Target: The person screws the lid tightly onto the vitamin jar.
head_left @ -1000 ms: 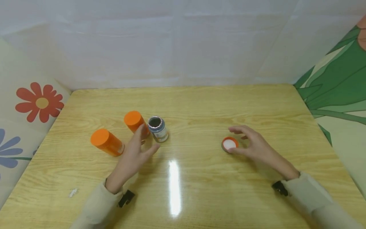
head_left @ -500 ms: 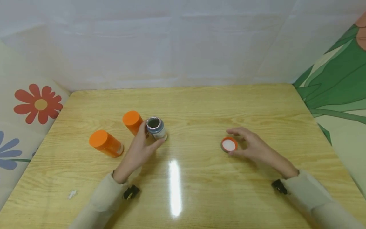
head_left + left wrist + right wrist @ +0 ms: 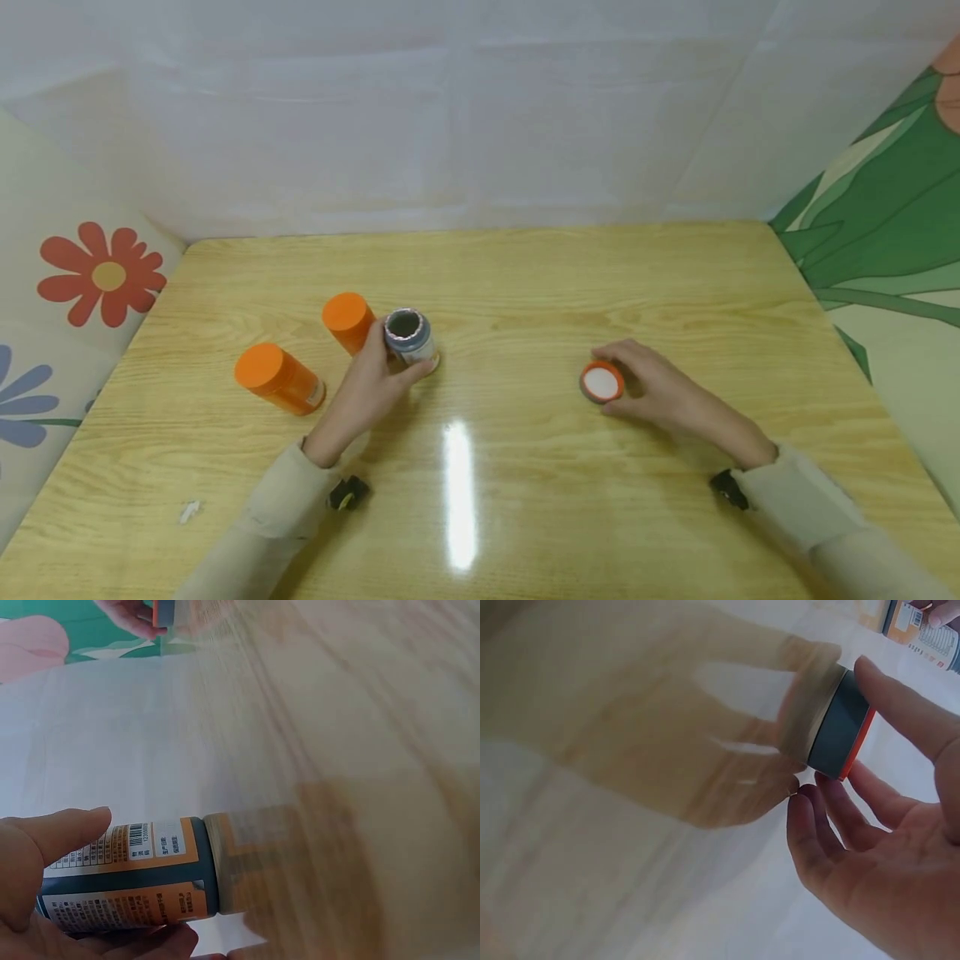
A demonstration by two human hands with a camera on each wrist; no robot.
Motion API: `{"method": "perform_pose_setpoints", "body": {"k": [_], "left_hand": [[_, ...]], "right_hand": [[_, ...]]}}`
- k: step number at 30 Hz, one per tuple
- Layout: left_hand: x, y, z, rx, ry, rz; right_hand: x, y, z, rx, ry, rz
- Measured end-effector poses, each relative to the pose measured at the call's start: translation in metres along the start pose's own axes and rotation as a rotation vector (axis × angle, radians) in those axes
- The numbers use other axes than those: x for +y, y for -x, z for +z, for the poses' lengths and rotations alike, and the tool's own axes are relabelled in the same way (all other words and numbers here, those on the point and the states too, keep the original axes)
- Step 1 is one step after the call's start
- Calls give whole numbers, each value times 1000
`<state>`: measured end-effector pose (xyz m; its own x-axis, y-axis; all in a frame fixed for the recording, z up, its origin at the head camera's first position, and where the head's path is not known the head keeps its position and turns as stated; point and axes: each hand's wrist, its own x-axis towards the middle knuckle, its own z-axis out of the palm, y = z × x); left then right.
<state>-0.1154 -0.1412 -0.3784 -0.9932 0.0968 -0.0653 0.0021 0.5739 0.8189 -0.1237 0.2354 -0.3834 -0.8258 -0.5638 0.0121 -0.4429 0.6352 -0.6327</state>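
Observation:
In the head view an open grey-blue bottle (image 3: pixel 412 337) with a pale label stands upright on the table, left of the middle. My left hand (image 3: pixel 367 387) grips it from the near left, thumb on one side and fingers on the other; in the left wrist view the bottle (image 3: pixel 127 874) shows orange-and-white printed labels. Farther right, a round lid (image 3: pixel 602 384) lies with its white inside and orange rim facing up. My right hand (image 3: pixel 656 390) holds the lid's edge between thumb and fingers. The right wrist view shows the lid's dark side wall (image 3: pixel 838 724).
Close behind my left hand stands an orange bottle (image 3: pixel 348 321), partly hidden by it. Another orange bottle (image 3: pixel 279 379) is farther left. A small white scrap (image 3: pixel 190 511) marks the wooden table (image 3: pixel 525 500) at the lower left. A white-covered wall (image 3: pixel 480 125) bounds the back.
My left hand has moved right and forward from beside the grey-blue bottle to grip it. The right hand's fingers have closed in on the lid's edge. Bottles and lid have barely moved.

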Motion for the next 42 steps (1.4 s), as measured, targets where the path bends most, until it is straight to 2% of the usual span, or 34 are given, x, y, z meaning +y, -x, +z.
{"method": "perform_pose_setpoints", "body": {"k": [11,24,42], "left_hand": [[-2,2,2,-6,5,35],[0,10,5,-22,43,78],[5,17,11,-75,23,203]], "right_hand": [[-2,1,1,0,20,17],[-10,2,5,40,-53,64],[-24,0,8,74,-49,34]]}}
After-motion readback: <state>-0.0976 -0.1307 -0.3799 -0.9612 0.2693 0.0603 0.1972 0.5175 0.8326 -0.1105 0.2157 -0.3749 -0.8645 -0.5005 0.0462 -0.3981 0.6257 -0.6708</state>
